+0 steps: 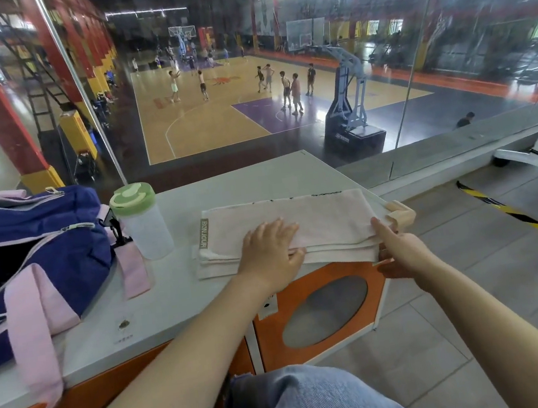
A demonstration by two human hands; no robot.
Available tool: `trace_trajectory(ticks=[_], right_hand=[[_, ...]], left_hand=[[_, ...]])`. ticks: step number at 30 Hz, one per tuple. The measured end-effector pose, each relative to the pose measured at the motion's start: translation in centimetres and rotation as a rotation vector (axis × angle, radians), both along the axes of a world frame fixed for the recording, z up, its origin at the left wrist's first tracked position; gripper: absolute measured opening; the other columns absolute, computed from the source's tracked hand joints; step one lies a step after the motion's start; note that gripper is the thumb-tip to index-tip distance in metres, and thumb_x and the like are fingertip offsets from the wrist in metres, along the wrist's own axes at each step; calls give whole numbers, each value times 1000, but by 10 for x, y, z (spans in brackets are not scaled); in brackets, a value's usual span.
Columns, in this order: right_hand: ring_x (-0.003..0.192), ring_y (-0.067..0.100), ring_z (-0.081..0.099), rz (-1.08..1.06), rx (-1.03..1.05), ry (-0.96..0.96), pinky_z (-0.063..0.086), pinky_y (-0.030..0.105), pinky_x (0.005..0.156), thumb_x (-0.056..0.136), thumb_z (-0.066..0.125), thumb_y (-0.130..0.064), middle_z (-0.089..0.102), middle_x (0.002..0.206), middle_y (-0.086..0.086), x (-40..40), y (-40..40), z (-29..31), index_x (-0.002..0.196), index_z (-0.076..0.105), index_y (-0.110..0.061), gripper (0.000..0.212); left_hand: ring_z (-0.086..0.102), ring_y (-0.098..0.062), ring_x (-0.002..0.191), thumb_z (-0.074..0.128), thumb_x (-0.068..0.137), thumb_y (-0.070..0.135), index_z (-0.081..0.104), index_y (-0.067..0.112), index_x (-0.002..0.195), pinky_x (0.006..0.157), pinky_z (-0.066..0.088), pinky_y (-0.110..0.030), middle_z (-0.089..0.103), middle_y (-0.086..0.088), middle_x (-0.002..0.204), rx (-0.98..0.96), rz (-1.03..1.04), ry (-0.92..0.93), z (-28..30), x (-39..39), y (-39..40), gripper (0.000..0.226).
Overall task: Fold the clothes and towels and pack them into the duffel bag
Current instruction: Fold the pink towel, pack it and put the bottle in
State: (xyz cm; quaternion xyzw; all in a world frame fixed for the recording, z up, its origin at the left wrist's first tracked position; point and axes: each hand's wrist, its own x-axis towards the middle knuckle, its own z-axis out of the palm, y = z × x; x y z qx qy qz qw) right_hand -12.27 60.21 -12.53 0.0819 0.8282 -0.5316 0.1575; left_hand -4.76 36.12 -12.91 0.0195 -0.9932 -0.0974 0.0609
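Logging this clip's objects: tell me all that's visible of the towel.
The towel is pale pink-beige terry-looking cloth, folded into a flat stack of layers, with a "BONJOUR" label strip on its left end. It lies on the grey tabletop near the front right corner. The left hand presses flat on it; the right hand pinches its right edge.

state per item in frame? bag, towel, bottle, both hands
duffel bag: unzipped, open at the top, on the counter's left.
towel: folded flat in layers, near the counter's right front corner.
bottle: upright, green lid on, between bag and towel.
left hand: flat, pressing the towel.
right hand: grip pinching the towel's right edge.
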Motion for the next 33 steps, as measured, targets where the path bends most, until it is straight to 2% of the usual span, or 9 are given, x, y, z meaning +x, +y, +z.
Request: trace_trajectory(ticks=[3, 7, 11, 15, 21, 24, 27, 30, 33], right_hand=[[71, 25, 70, -1, -178, -110, 61, 35, 63, 82, 66, -59, 68, 101, 13, 0, -6, 6, 122, 54, -11, 64], [72, 19, 59, -50, -293, 17, 55, 37, 74, 89, 68, -22, 57, 89, 6, -1, -19, 26, 97, 57, -14, 16], [95, 24, 66, -15, -365, 148, 59, 37, 83, 88, 67, -24, 62, 107, 10, -6, -44, 60, 123, 56, -8, 39], [73, 19, 60, 145, -110, 456, 53, 39, 71, 87, 62, -28, 61, 87, 9, -8, -85, 99, 103, 61, -4, 29], [90, 24, 52, 505, 353, 684, 36, 30, 71, 87, 54, -32, 54, 103, 7, 9, -176, 123, 106, 52, -10, 29], [80, 19, 56, 626, 415, 776, 44, 29, 65, 83, 52, -32, 54, 94, -1, 35, -216, 104, 105, 51, -18, 26], [67, 24, 59, 625, 647, 1048, 50, 33, 63, 78, 40, -45, 56, 82, -10, 59, -235, 74, 97, 44, -30, 25], [94, 26, 58, 792, 633, 865, 45, 33, 76, 91, 50, -41, 63, 106, 1, 70, -243, 49, 115, 52, -17, 34], [117, 28, 49, 894, 604, 744, 38, 41, 100, 90, 53, -50, 57, 124, 9, 75, -245, 30, 117, 51, -11, 48]], left_hand=[[9, -23, 149, 25, 100, 53, 17, 32, 154, 120, 4, -45, 12, 1, 163, -71, 6, -20, -12, 6, 1, 58], [0, -22, 150, 18, 100, 56, 5, 32, 156, 121, -2, -44, 0, 2, 164, -135, -32, -62, -17, 9, -4, 62], [2, -15, 150, 20, 101, 56, 11, 30, 155, 121, -4, -36, 5, 3, 164, 118, -79, -79, -3, 14, -7, 61], [23, -15, 146, 30, 104, 44, 31, 20, 151, 117, 9, -30, 30, 2, 158, 526, 60, 99, 17, 32, -29, 53], [53, -22, 113, 30, 96, 50, 54, 20, 127, 95, 41, -37, 59, -3, 126, 1046, 519, 198, 32, 52, -87, 50], [55, -23, 118, 32, 93, 52, 56, 21, 129, 106, 40, -41, 58, -8, 132, 1362, 626, 278, 28, 53, -105, 53], [53, -12, 79, 34, 101, 37, 57, 21, 97, 83, 46, -30, 57, 3, 87, 1549, 660, 307, 25, 56, -111, 28], [49, -17, 74, 34, 101, 33, 51, 20, 84, 73, 46, -31, 48, -3, 78, 1554, 640, 241, 26, 58, -109, 28], [61, -21, 92, 37, 96, 37, 60, 16, 102, 90, 50, -37, 64, -6, 98, 1494, 604, 200, 21, 56, -113, 31]])
